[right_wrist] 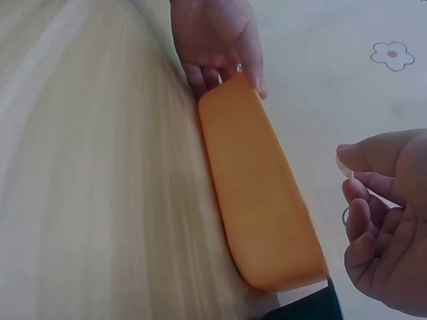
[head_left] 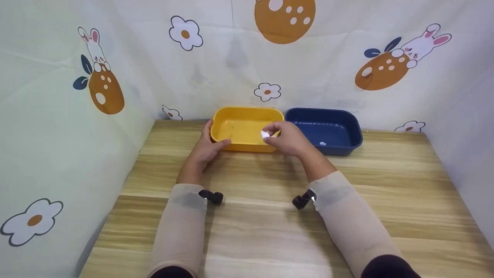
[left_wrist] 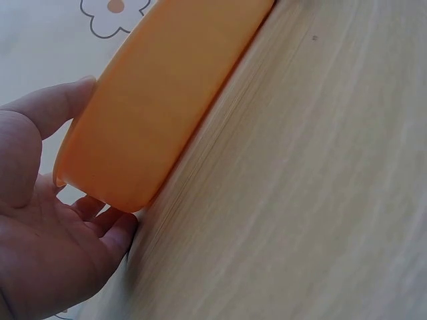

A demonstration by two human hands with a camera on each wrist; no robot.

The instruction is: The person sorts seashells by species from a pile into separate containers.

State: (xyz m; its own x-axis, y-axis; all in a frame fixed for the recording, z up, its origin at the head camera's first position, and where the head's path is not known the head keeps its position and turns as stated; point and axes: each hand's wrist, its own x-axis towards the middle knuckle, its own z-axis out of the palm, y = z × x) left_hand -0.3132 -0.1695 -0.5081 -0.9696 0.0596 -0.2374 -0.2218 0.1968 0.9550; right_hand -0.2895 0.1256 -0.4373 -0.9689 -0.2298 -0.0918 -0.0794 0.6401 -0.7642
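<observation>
A yellow plastic bin (head_left: pixel 247 147) stands on the table against the back cloth. My left hand (head_left: pixel 205 148) grips its left end, thumb over the front rim and fingers around the side. In the left wrist view the fingertips (left_wrist: pixel 119 233) reach low on the bin's end. Above the bin's right part, my right hand (head_left: pixel 288 139) pinches a small white piece (head_left: pixel 265 134) between thumb and fingers. Its exact kind is too small to tell. Directly to the right sits a dark blue bin (head_left: pixel 335 150), with another small white piece (head_left: pixel 322 143) lying inside near the front wall.
The wood-grain table (head_left: pixel 254 231) extends in front of both bins. A pale cloth (head_left: pixel 227 69) with printed rabbits and flowers closes off the back and sides. Both wrists carry small black cameras (head_left: pixel 213 197) strapped over light sleeves.
</observation>
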